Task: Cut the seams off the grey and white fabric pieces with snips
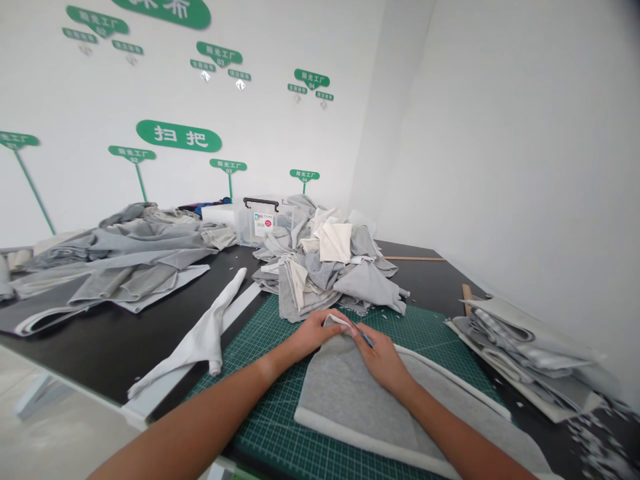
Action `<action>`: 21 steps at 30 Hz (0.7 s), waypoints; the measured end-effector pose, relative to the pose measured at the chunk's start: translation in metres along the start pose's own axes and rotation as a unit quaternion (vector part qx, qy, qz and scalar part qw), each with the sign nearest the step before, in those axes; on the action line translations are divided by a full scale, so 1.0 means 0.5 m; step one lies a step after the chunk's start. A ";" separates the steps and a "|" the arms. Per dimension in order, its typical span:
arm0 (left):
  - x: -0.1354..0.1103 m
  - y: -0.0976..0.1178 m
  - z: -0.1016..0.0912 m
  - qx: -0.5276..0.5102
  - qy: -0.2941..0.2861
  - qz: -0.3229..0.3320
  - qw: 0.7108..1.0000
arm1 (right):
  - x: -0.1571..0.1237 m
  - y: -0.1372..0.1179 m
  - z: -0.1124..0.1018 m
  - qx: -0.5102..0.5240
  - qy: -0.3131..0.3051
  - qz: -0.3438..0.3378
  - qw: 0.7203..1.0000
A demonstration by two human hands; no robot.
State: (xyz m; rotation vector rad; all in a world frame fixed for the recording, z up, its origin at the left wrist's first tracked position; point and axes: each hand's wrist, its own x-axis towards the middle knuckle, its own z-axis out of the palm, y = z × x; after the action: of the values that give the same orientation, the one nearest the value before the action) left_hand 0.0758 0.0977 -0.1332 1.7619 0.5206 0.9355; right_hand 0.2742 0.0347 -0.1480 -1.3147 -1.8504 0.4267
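Bare forearms [200,417] reach across a green cutting mat [440,347]. Left hand [313,335] pinches the corner of a soft, limp grey fleece panel [350,393] on the mat; right hand [383,360] closes around a blue-handled tool [367,340]. Its white binding [345,443] offers the firmest hold.

The large green wall sign [179,136] reads "扫把"; smaller green signs [228,166] read "阳光工厂" with numbers 02, 03, 04.

Two slim, bare forearms show, the left forearm [185,427] at the lower left of the frame and the right forearm [460,440] at the lower right, ending in bare hands, the left hand [310,335] and right hand [383,360], near lower centre.
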 end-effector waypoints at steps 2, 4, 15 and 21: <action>0.001 0.000 0.002 0.001 -0.001 0.002 1.000 | 0.001 -0.001 0.000 0.001 -0.004 0.001 1.000; 0.002 -0.003 0.004 0.005 -0.003 0.008 1.000 | 0.002 -0.003 0.000 0.003 -0.006 0.003 1.000; 0.005 -0.029 0.004 0.000 0.034 -0.072 0.997 | 0.003 -0.012 -0.006 0.006 0.042 0.033 0.999; 0.008 -0.042 0.010 0.091 0.010 -0.033 0.995 | 0.006 -0.012 -0.007 0.009 0.063 0.039 0.997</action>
State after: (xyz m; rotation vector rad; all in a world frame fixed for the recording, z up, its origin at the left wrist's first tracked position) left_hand 0.0836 0.1055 -0.1522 1.8877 0.6924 0.8832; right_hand 0.2729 0.0345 -0.1406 -1.3735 -1.6922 0.3908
